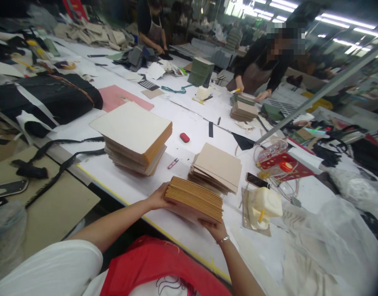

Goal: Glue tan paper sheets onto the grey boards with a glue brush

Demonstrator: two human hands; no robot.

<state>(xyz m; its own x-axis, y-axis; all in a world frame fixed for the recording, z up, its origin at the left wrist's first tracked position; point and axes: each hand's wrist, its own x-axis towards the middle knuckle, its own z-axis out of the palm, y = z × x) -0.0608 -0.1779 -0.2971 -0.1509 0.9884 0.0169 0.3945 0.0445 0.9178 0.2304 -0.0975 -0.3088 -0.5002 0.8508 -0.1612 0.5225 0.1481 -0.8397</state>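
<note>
Both my hands grip a thick bundle of tan board sheets [195, 198], held on edge just above the white table [207, 119]. My left hand [156, 198] clasps the bundle's left end, and my right hand [214, 228] holds its lower right corner, fingers curled under. Just behind the bundle lies a flat stack of beige sheets [218, 167]. A taller stack of cream-topped boards [135, 137] stands to the left of it.
A white glue bottle [264, 205], a phone [257, 180] and a red box [283, 163] lie to the right, with crumpled plastic film [330, 238] beyond. Small snips [173, 163] and a red eraser-like piece [184, 137] sit mid-table. Two people work at the far side.
</note>
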